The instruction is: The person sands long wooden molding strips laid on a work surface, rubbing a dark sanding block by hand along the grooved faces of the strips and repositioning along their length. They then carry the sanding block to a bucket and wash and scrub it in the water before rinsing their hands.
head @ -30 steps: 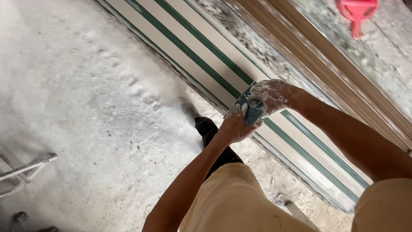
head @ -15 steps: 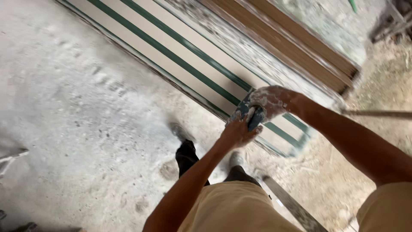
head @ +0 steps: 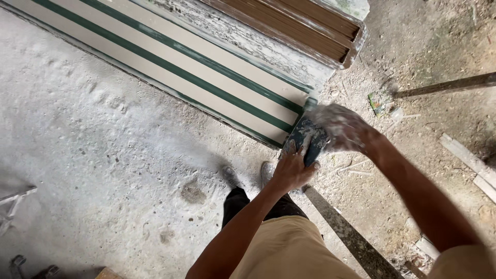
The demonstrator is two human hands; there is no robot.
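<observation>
both hands clamp a dark sanding block: left hand below it, dusty right hand beside, striped board stretching up-left.

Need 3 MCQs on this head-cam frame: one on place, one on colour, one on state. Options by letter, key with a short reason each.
1. Where is the dark flat block that both hands hold?
A. At the near end of the striped panel
B. On the brown stacked boards
C. Beside the metal frame at far left

2. What colour are the stripes on the cream panel?
A. Red
B. Dark green
C. Black

3. What state is the right hand in?
A. Clean and bare
B. Inside a rubber glove
C. Coated in whitish dust or paste

Key:
1 A: the block sits just at the panel's end, with the left hand gripping its lower part.
2 B: the long bands on the panel read dark green.
3 C: the right hand looks pale and powdery, unlike the forearm behind it.
</observation>
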